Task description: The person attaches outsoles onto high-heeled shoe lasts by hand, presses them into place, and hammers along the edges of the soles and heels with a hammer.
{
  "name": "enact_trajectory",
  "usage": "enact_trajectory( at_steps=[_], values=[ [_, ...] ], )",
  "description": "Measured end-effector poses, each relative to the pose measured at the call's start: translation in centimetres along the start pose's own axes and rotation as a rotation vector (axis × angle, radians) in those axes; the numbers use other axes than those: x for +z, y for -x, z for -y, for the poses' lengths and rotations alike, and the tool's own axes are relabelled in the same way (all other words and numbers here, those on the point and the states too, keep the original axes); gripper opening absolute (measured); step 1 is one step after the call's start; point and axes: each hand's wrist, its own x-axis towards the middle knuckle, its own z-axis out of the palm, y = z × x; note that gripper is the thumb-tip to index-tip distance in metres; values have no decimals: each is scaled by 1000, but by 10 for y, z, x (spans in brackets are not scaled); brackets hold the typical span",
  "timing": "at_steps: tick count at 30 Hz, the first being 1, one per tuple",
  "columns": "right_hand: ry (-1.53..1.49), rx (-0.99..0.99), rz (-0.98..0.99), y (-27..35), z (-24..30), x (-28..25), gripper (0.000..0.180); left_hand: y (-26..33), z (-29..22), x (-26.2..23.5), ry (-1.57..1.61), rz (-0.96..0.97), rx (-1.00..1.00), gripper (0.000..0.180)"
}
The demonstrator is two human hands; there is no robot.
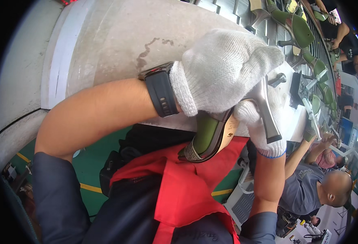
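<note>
A green high-heeled shoe (205,136) is held tilted in front of me, its sole turned to the right. It has a sparkling band at the toe and a metallic grey heel (266,110). My left hand (227,71), in a white knitted glove, is closed over the rear of the shoe and hides that part. My right hand (265,124), gloved too, wraps round the shoe behind the heel, with fingertips against the sole. What the left fingers touch underneath is hidden.
A pale worktable (118,44) lies beyond my left arm. More green heeled shoes (302,32) stand along a roller conveyor (231,10) at the upper right. A person in a grey shirt (300,189) works at the right. A red apron (187,191) hangs on my front.
</note>
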Motion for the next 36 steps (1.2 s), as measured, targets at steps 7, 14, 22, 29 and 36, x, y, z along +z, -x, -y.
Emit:
enact_trajectory(
  at_steps=[7, 14, 22, 29, 36],
  values=[
    [-609, 298, -63, -9, 45, 4, 38, -8, -18, -12, -79, 201, -237, 28],
    [-771, 314, -227, -5, 38, 19, 39, -7, -11, -6, -109, 229, -83, 34],
    [-1074, 359, -320, 15, 41, 14, 35, -26, -34, -42, -448, 619, 37, 53],
    [-253, 39, -237, 27, 56, -4, 64, 72, -57, -100, -500, 103, -7, 78],
    [174, -186, -250, 13, 38, -20, 79, 115, -65, -67, -647, 133, 249, 80]
  ],
)
